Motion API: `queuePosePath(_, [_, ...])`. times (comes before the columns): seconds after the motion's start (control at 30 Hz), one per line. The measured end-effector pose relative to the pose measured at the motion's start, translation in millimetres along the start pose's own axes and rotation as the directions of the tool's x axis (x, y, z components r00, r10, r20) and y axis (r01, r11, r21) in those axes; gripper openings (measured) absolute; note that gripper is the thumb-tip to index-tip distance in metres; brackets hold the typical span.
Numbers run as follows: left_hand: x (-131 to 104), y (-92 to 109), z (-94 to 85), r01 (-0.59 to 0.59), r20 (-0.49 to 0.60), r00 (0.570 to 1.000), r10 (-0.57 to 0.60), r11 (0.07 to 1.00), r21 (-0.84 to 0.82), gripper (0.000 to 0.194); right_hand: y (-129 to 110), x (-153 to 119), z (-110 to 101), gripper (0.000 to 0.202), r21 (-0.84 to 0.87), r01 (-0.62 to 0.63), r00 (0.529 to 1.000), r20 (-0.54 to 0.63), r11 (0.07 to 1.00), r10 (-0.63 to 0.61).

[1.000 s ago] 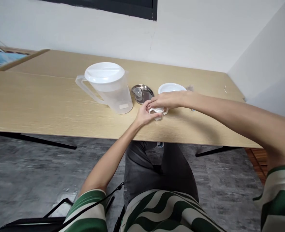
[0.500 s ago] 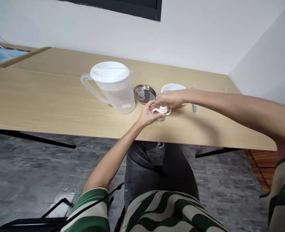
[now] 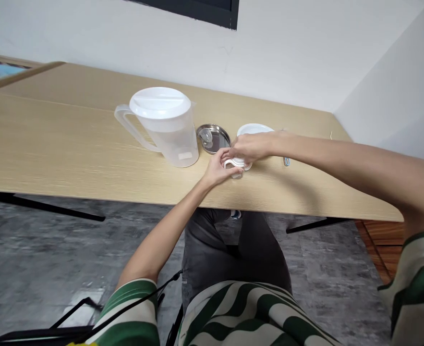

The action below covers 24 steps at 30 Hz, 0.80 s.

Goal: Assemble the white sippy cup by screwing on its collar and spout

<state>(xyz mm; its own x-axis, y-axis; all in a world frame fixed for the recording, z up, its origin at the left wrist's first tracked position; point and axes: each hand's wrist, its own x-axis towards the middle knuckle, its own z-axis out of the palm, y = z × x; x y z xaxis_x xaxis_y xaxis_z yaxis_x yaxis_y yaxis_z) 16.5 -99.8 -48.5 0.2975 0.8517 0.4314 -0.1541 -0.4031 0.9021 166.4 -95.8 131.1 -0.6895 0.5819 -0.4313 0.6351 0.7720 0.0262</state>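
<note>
A small clear cup with a white two-handled top (image 3: 236, 167) stands on the wooden table (image 3: 71, 149) near its front edge. My left hand (image 3: 217, 169) holds the cup from the left side. My right hand (image 3: 252, 146) covers the white top from above, fingers closed on it. Most of the cup is hidden by both hands.
A clear plastic pitcher with a white lid (image 3: 164, 126) stands left of the hands. Behind them lie a round metal lid (image 3: 213, 138) with a small clear piece on it, a white dish (image 3: 252, 129) and a small blue-grey item (image 3: 286, 161). White walls close the back and right.
Both hands stay on the small cup; the right hand's fingers have shifted slightly on the white top. The view has drifted a little.
</note>
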Motion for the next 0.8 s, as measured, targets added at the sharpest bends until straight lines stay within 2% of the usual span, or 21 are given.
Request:
queuePosePath(0.1, [-0.4,0.4,0.8,-0.014,-0.01,1.0,0.014,1.0,0.007,0.072,-9.7,6.6,-3.5,0.03,-0.097,-0.082,0.997,0.005,0.992,0.083])
queuePosePath(0.2, [-1.2,0.1,3.1,-0.02,-0.029,0.999,0.02,1.0,-0.006,0.079,-25.2,13.8,-10.3,0.029,-0.092,-0.175,0.984,0.026,0.98,0.178])
queuePosePath(0.33, [-2.9,0.0,7.3,-0.013,-0.041,0.999,0.012,0.999,-0.036,0.084,-43.5,21.1,-21.8,0.021,0.03,-0.41,0.894,0.211,0.911,0.396])
queuePosePath(0.4, [-4.1,0.6,8.5,-0.005,-0.05,0.999,0.004,1.0,-0.01,0.082,-45.1,25.3,-25.1,0.024,0.125,-0.464,0.865,0.274,0.877,0.419])
queuePosePath(0.53, [-6.3,0.7,6.9,-0.009,-0.073,0.997,0.013,0.998,0.054,0.077,-37.8,33.8,-22.4,0.029,0.27,-0.515,0.841,0.341,0.814,0.419])
queuePosePath(0.63, [-6.5,-1.8,3.7,-0.003,-0.063,0.998,0.006,0.999,0.042,0.079,-34.1,35.1,-15.4,0.037,0.315,-0.514,0.85,0.311,0.798,0.425])
queuePosePath(0.73, [-6.0,-3.9,1.9,0.018,-0.047,0.999,-0.018,1.0,0.008,0.083,-34.5,25.2,-9.7,0.05,0.344,-0.493,0.869,0.229,0.799,0.438])
queuePosePath(0.8, [-5.9,-4.3,2.2,0.022,-0.042,0.999,-0.023,1.0,-0.012,0.079,-32.9,11.8,-7.2,0.071,0.39,-0.484,0.871,0.131,0.783,0.473])
